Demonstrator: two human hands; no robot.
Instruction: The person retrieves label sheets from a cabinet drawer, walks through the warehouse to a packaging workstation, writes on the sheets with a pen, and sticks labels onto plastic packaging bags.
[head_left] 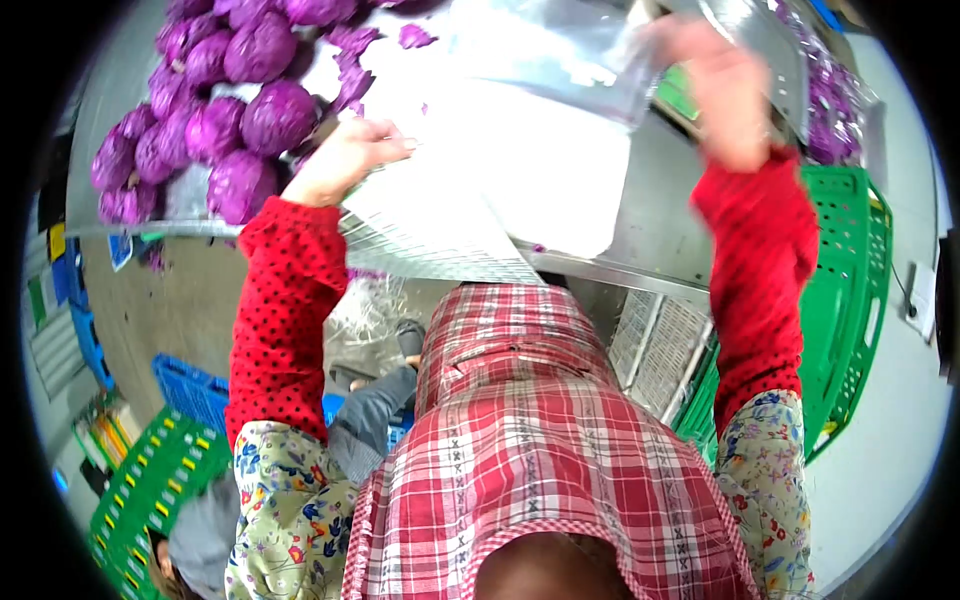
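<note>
My left hand [345, 160] rests on a stack of clear plastic bags [430, 225] that overhangs the near edge of the metal table [650, 235]. Just left of that hand lies a pile of purple cabbages [215, 105]. My right hand [720, 95], blurred by motion, is raised at the upper right and pinches a corner of a clear plastic bag [545, 45] that hangs in the air over the white sheet [560, 170] on the table. Both arms wear red dotted sleeves with flowered cuffs.
A green crate [850, 290] stands to the right of the table, with a bag of purple cabbage [835, 105] above it. Blue [195, 390] and green crates [150, 485] sit on the floor at lower left. Another person crouches [370, 425] below the table edge.
</note>
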